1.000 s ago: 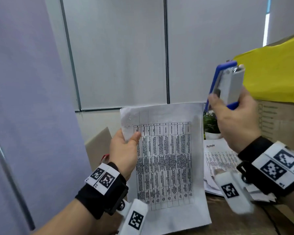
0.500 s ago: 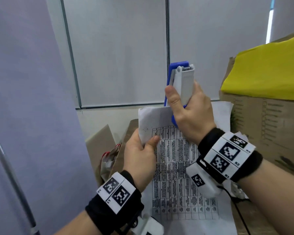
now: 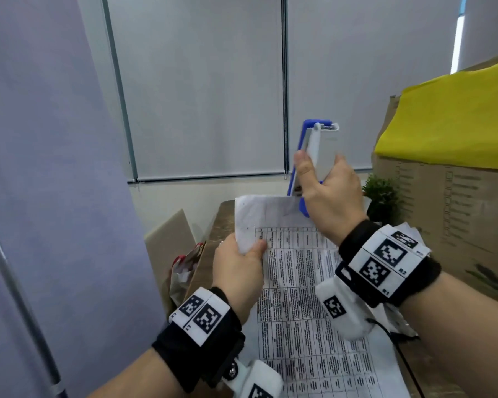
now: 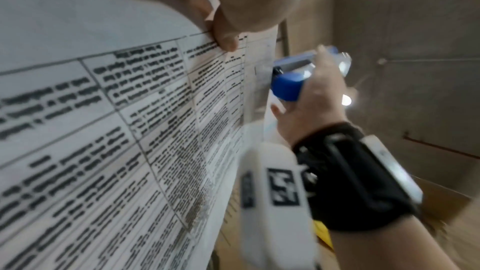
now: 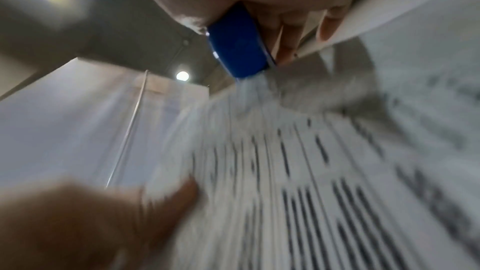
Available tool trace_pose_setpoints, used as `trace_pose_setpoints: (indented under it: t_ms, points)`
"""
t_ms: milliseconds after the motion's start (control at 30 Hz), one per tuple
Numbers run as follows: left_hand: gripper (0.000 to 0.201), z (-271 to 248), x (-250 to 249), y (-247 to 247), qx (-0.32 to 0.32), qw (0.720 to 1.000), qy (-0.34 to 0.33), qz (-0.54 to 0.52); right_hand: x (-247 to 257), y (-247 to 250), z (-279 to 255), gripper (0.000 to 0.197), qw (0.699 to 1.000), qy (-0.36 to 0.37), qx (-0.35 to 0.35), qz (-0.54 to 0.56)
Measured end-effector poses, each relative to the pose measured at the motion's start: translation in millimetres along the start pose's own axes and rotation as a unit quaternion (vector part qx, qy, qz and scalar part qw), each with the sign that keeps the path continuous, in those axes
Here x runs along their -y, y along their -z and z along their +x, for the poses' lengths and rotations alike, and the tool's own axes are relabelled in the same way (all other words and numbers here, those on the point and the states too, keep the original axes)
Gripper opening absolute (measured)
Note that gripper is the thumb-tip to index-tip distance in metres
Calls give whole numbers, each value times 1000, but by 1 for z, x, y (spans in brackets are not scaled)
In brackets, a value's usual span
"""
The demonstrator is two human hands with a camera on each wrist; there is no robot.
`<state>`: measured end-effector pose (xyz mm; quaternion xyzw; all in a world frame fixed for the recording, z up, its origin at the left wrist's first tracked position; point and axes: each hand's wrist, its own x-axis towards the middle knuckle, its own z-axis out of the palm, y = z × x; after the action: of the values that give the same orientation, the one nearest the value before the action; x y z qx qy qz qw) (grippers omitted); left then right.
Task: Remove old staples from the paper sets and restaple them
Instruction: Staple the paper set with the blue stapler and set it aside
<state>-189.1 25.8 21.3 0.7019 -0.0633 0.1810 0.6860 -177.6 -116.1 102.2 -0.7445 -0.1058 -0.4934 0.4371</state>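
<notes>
Since a moment ago, both hands have drifted a little right and the blue-and-white plastic stapler (image 3: 314,165) now bites the top edge of the printed white paper set (image 3: 296,297). Right hand (image 3: 332,196) clenches round the stapler, which stands nearly upright, mouth down over the top margin, hinge end up. Left hand (image 3: 239,268) pinches the set's upper left corner, likely to keep the sheets taut and aligned for stapling. Long axis of the pages runs away from the person, top edge farthest.
</notes>
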Motion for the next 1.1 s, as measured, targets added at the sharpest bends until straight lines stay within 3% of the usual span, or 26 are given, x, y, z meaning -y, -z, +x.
trace_pose_setpoints:
  t_ms: [133, 200, 267, 400, 467, 533, 600, 667, 767, 833, 900, 967, 1033, 1100]
  points:
    - [20, 10, 16, 17, -20, 997, 72, -18, -21, 14, 3, 43, 990, -98, 19, 101]
    - [20, 16, 20, 25, -28, 995, 91, -36, -33, 25, -6, 34, 980, -147, 79, 109]
    - [14, 23, 25, 32, -35, 995, 92, -34, -56, 31, -19, 40, 958, -214, 165, 91]
    - [3, 35, 37, 30, -6, 993, 116, -24, -94, 37, -56, 76, 878, -351, 315, 80]
    - [4, 38, 45, 24, 25, 991, 127, -8, -106, 43, -70, 73, 856, -348, 382, 26]
    - [9, 38, 56, 20, 85, 988, 101, 86, -121, 52, -79, 68, 846, -323, 416, -81]
    - [5, 37, 68, 18, 167, 952, 55, 249, -135, 63, -86, 57, 826, -306, 431, -196]
    - [11, 37, 80, 16, 233, 897, 46, 372, -145, 72, -93, 45, 787, -251, 482, -292]
    - [14, 39, 90, 11, 275, 826, 15, 491, -160, 83, -104, 42, 728, -219, 545, -353]
    - [12, 45, 94, 8, 287, 804, 6, 521, -170, 86, -107, 44, 744, -192, 523, -369]
    - [11, 52, 97, 2, 292, 788, 10, 542, -170, 87, -102, 37, 791, -183, 474, -341]
    - [19, 61, 102, -5, 296, 764, 2, 574, -163, 85, -93, 38, 815, -213, 452, -293]
    - [30, 68, 107, -10, 291, 737, -14, 610, -158, 81, -88, 45, 803, -240, 471, -275]
    - [37, 75, 114, -13, 286, 720, -20, 632, -159, 75, -90, 46, 768, -241, 515, -295]
